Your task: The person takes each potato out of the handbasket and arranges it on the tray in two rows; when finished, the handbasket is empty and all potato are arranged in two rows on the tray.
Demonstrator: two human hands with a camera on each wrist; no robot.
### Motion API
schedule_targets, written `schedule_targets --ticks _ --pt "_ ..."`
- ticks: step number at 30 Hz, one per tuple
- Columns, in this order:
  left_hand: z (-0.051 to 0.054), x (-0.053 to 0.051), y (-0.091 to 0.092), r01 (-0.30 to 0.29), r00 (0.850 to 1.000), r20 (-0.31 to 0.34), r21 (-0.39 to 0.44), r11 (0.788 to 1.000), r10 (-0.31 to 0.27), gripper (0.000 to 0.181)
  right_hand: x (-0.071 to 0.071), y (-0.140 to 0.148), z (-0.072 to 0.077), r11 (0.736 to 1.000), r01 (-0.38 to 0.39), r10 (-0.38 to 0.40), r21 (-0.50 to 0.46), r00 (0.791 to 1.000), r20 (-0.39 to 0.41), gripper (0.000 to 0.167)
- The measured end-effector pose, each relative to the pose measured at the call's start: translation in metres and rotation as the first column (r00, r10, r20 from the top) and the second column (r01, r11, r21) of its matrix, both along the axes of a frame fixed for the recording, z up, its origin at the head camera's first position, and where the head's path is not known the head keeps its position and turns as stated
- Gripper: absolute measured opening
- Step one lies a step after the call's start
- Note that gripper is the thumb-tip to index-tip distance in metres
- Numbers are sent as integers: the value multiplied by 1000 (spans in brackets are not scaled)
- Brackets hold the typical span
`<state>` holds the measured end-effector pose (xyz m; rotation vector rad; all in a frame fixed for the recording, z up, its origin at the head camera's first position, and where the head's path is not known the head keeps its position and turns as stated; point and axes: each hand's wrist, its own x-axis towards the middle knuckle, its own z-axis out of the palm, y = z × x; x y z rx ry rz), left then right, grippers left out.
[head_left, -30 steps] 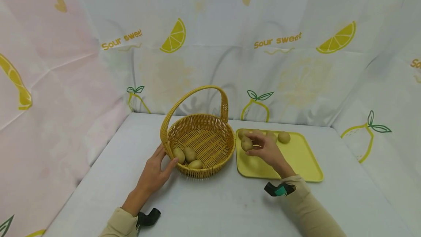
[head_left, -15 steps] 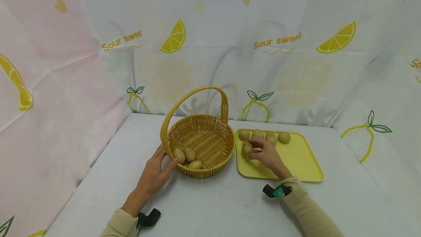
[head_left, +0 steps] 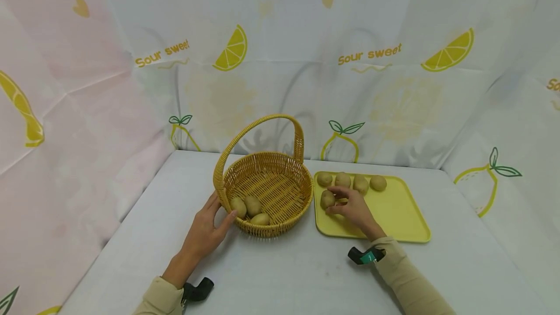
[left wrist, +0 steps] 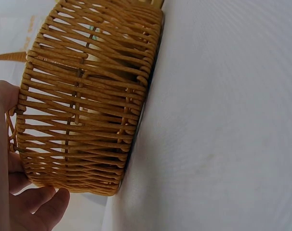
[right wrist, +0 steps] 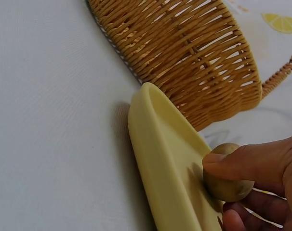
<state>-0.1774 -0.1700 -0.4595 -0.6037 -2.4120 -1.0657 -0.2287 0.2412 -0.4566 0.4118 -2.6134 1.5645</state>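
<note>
My left hand [head_left: 204, 230] grips the left rim of a round yellow-brown wicker basket [head_left: 272, 230] near the foot of its tall handle. In the left wrist view, the thumb lies at the rim and fingertips [left wrist: 54, 204] touch the woven side. Three potatoes [head_left: 252, 205] lie in the basket's front left part. Over the left side of a yellow tray [head_left: 400, 213], my right hand [head_left: 356, 212] pinches a potato [head_left: 327, 200] between thumb and fingers. The right wrist view shows this potato [right wrist: 225, 185] low at the tray's surface; whether it touches is unclear.
Several more potatoes [head_left: 360, 184] stand in a row along the tray's back edge. Basket and tray sit side by side, almost touching, on a white table [head_left: 280, 276]. A lemon-print cloth [head_left: 284, 72] hangs behind and at both sides.
My right hand has lowered the potato toward the tray's left side and drawn slightly toward me, uncovering the back row of potatoes. The left hand and basket have stayed put.
</note>
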Motion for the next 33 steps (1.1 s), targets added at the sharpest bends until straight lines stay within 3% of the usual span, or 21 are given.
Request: schedule_targets --ticks 11,19,33 --pt "1 -1 1 7 1000 -21 -2 1000 -7 63 -1 2 2 998 -22 24 63 1000 -21 60" --pt "3 0 -1 -9 1000 -16 -25 1000 9 63 -1 1 -2 997 -37 41 69 997 -61 49" --pt "1 -3 -4 -15 1000 -18 -34 999 14 66 -2 0 0 988 -36 53 148 992 -112 54"
